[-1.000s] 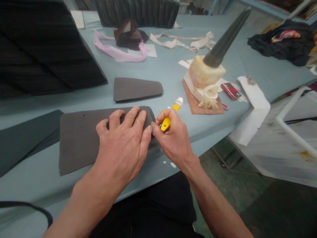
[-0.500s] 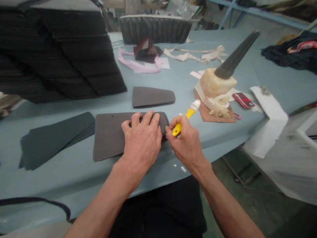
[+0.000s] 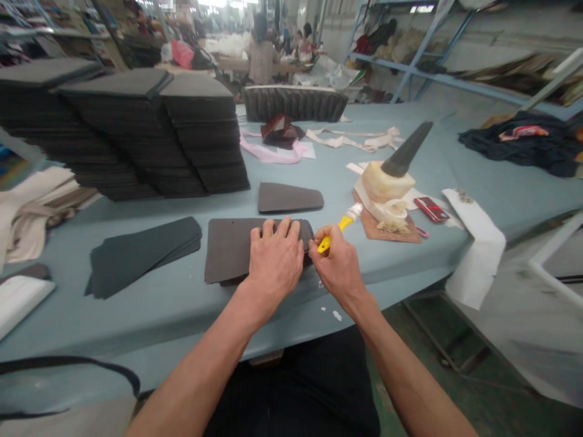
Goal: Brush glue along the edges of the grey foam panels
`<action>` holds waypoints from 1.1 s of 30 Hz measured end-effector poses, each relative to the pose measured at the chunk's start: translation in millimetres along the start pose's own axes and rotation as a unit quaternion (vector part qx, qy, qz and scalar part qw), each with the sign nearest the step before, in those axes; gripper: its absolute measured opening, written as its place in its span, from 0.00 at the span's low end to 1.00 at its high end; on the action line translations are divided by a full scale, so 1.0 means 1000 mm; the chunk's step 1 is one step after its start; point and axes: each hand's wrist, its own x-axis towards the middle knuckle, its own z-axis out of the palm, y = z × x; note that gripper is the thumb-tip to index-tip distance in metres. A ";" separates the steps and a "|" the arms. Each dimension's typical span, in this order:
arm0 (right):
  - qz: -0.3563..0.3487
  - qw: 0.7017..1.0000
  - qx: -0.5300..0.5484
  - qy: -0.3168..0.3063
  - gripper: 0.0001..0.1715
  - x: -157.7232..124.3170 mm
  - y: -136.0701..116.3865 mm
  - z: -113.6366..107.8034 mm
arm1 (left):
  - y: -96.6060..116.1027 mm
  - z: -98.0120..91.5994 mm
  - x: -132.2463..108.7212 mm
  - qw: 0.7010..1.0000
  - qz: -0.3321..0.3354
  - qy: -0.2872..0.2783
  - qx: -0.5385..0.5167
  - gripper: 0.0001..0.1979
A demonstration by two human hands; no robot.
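Note:
My left hand (image 3: 277, 252) lies with fingers spread on a stack of dark grey-brown cut panels (image 3: 228, 249), pressing down near its right end. My right hand (image 3: 337, 258) is closed around a yellow-handled brush (image 3: 336, 233), whose white-coated bristles point up and away from me. The thumb and fingertips of that hand also touch the stack's right edge; whether they pinch a panel there is hidden. Behind the stack lies a smaller pile of tapered panels (image 3: 290, 198). Fanned dark green-grey panels (image 3: 146, 258) rest to the left.
Tall stacks of black panels (image 3: 200, 139) stand at the back left. On brown board (image 3: 396, 233) sits a glue-crusted yellowish container (image 3: 387, 182) with a dark cone standing in it. A red box (image 3: 431, 209) and a white strip (image 3: 478, 243) lie to the right. People are in the background.
My view has tilted up, bringing the room behind the table into sight. Both hands keep nearly the same place on the stack, and the brush stays in my right hand.

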 end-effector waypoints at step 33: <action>-0.147 0.978 0.025 0.145 0.08 0.007 -0.034 -0.008 | -0.070 0.007 0.000 0.999 0.037 -0.026 -0.022 0.35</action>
